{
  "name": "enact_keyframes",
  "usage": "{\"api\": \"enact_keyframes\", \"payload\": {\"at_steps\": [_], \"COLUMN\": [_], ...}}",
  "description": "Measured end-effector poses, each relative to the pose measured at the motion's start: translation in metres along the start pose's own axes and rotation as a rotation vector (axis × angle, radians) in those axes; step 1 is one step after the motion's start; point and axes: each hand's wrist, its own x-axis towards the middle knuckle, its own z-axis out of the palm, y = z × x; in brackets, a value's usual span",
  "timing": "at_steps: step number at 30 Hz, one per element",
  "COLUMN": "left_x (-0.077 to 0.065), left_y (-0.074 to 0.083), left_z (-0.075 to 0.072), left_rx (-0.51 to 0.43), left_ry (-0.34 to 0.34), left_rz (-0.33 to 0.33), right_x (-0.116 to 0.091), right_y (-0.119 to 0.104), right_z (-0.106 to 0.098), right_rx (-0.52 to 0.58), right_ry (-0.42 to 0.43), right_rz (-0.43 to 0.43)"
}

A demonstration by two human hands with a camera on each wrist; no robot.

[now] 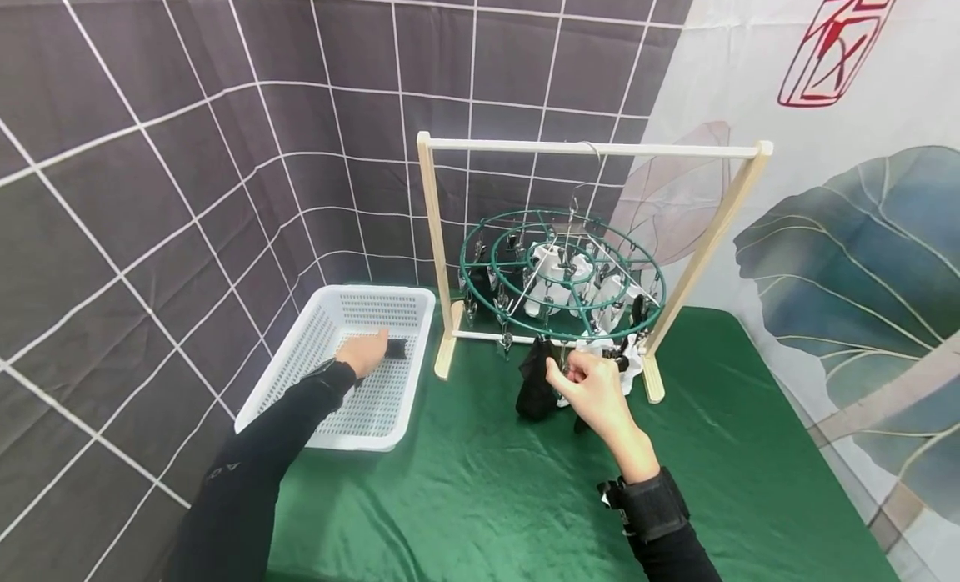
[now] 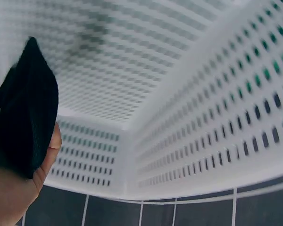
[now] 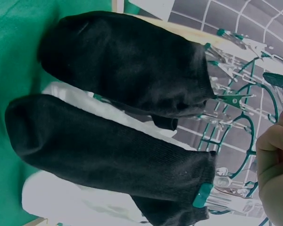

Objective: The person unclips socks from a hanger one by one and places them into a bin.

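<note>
Socks (image 3: 122,61) already hang at right; left grip (image 1: 363,354) pinches an unhung sock (image 2: 30,108) inside the basket (image 1: 417,357), right grip (image 1: 596,390) a clip (image 3: 277,80).

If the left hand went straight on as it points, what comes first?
Likely the basket, on its inner wall near the far right corner in the head view, though depth is unclear and its floor may come first.
</note>
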Motion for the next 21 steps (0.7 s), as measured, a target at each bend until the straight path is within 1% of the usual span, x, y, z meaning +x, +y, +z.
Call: {"api": "enact_keyframes", "payload": {"at_steps": [1, 3, 6, 7, 8, 10, 13, 16, 21], "left_x": [0.002, 0.005, 0.002, 0.001, 0.000, -0.003, -0.006, -0.009, -0.015], "left_y": [-0.002, -0.006, -0.007, -0.008, -0.009, -0.011, -0.013, -0.013, -0.008], "left_z": [0.003, 0.010, 0.019, 0.022, 0.024, 0.028, 0.030, 0.030, 0.028], "left_rx": [-0.013, 0.004, 0.005, -0.023, -0.026, -0.089, -0.159, -0.157, -0.103], "left_ry": [-0.002, -0.005, -0.011, -0.024, -0.033, -0.064, -0.092, -0.098, -0.115], "left_rz": [-0.020, -0.029, -0.053, -0.080, -0.088, -0.149, -0.218, -0.246, -0.244], "right_x": [-0.001, -0.003, -0.005, -0.006, -0.006, -0.007, -0.009, -0.009, -0.009], "right_y": [-0.001, -0.002, -0.004, -0.004, -0.004, -0.005, -0.005, -0.005, -0.005], "right_z": [0.000, 0.000, 0.000, 0.001, 0.001, 0.002, 0.002, 0.002, 0.003], "right_rx": [0.000, -0.002, -0.003, -0.004, -0.007, -0.009, -0.017, -0.021, -0.021], "right_ry": [-0.005, -0.014, -0.017, -0.018, -0.018, -0.018, -0.017, -0.016, -0.015], "right_rz": [0.000, -0.002, -0.008, -0.009, -0.012, -0.011, -0.008, -0.007, -0.005]}}
